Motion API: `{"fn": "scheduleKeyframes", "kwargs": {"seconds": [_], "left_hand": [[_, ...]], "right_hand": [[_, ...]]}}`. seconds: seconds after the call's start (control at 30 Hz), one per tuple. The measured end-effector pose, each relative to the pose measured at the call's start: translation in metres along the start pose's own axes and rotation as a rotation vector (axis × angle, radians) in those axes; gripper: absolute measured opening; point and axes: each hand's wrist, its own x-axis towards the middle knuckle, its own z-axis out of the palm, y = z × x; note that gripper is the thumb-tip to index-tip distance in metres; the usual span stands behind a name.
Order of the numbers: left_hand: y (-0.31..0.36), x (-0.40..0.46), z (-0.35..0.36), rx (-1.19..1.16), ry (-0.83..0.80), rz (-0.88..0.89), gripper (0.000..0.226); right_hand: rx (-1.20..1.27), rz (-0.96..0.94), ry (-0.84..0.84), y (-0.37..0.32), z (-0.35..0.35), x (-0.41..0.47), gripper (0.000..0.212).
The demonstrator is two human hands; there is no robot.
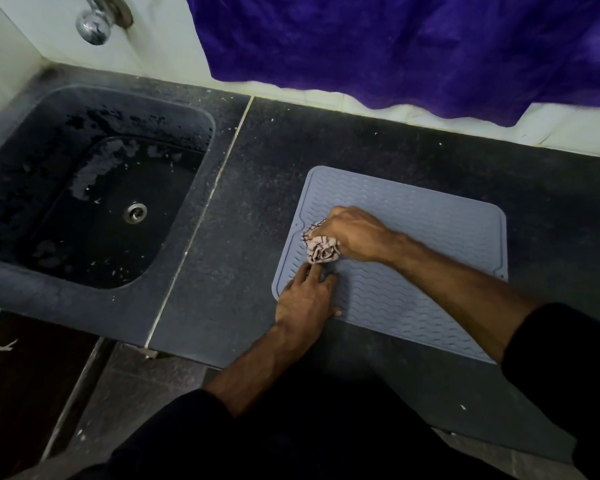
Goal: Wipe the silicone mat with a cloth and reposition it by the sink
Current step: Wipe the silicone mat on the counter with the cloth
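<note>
On the dark desk [257, 174] to the right of the sink [94, 188], the grey mat [413, 237] lies flat, well apart from the basin with a strip of bare stone between them. My right hand [355, 233] has its grip clamped round a bunched striped cloth [321, 249], pressing it onto the mat near its left edge. My left hand [305, 299] lies with fingers straight and spread on the mat's near-left corner, holding nothing, only pinning it down.

To wipe well, I think I should keep that left palm heavy so the mat does not creep, and run the cloth along the wavy ridges rather than across them, since grime likely sits in the grooves. Overlapping passes from this left edge toward the far right corner would cover it evenly.

The mat is close to square, so I cannot say for sure which is its long axis. It sits slightly skewed to the desk's front edge, its left side angled toward the sink. It is not yet set beside the sink.
</note>
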Motion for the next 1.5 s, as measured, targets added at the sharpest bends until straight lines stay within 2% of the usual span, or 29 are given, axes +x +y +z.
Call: {"fn": "scheduleKeyframes", "kwargs": {"seconds": [0.03, 0.13, 0.27, 0.33, 0.47, 0.6, 0.67, 0.87, 1.0, 1.1, 1.23, 1.37, 1.5], "left_hand": [[0.000, 0.000, 0.001, 0.002, -0.001, -0.001, 0.070], [-0.001, 0.000, 0.002, 0.001, -0.015, 0.003, 0.070], [-0.001, 0.000, 0.002, -0.010, -0.018, -0.020, 0.070], [0.000, 0.000, 0.002, -0.020, -0.016, -0.022, 0.070], [0.000, 0.000, 0.001, -0.025, -0.025, -0.007, 0.073], [0.000, -0.001, 0.002, -0.001, -0.006, -0.007, 0.071], [0.000, -0.001, 0.001, -0.004, -0.011, -0.009, 0.071], [0.001, 0.001, 0.002, 0.008, -0.009, 0.002, 0.073], [-0.001, 0.002, 0.006, 0.005, -0.004, -0.004, 0.075], [-0.002, 0.003, 0.007, 0.004, 0.012, -0.006, 0.077], [-0.002, 0.002, 0.007, 0.001, 0.019, 0.011, 0.080], [-0.005, -0.005, 0.009, -0.010, 0.066, 0.032, 0.069], [-0.010, -0.015, 0.013, -0.026, 0.060, 0.009, 0.067]], "right_hand": [[0.016, -0.003, 0.011, 0.000, -0.004, 0.003, 0.036], [0.077, -0.045, 0.029, -0.009, -0.004, 0.013, 0.049], [0.094, -0.143, -0.020, -0.017, 0.009, 0.012, 0.045], [0.089, -0.120, 0.006, -0.010, 0.009, 0.007, 0.045], [-0.062, 0.012, -0.035, -0.004, -0.002, 0.007, 0.029], [-0.021, -0.097, -0.032, -0.008, 0.001, 0.001, 0.057], [-0.022, -0.083, -0.059, -0.007, 0.005, -0.005, 0.062], [-0.149, 0.002, -0.062, 0.002, -0.004, -0.003, 0.040], [-0.057, -0.060, 0.001, 0.002, 0.013, -0.007, 0.063], [-0.067, -0.041, 0.020, 0.010, 0.025, -0.013, 0.070], [-0.078, 0.073, -0.017, 0.016, 0.019, -0.012, 0.056], [-0.097, 0.077, 0.037, 0.012, 0.010, -0.006, 0.035], [0.115, 0.128, 0.089, 0.005, 0.001, -0.005, 0.039]]}}
